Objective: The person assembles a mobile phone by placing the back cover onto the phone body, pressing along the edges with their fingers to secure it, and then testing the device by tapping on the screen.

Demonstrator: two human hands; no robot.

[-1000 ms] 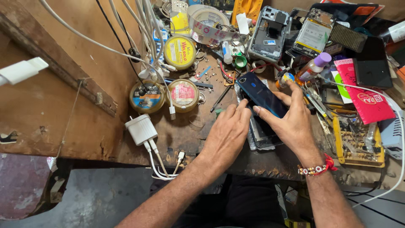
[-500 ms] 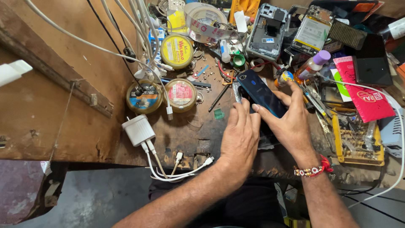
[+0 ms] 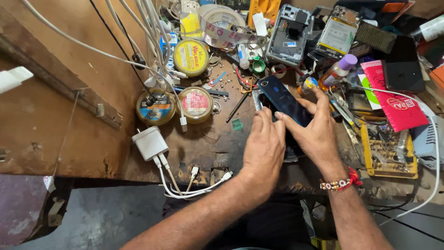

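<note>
A dark blue phone lies tilted on the cluttered wooden bench. My right hand covers its lower part, fingers spread over the back and thumb near its left edge; a beaded bracelet with red thread is on that wrist. Palm down, my left hand rests just left of the phone, its fingertips touching the phone's lower left edge. What lies under both palms is hidden.
Three round yellow tins sit left of the phone. A white charger with several cables hangs over the front edge. An opened phone frame, a purple-capped bottle, a pink packet and a yellow bit tray crowd the right.
My left hand has slid a little toward the phone's lower edge. The view has shifted slightly; the phone stays in place under my right hand.
</note>
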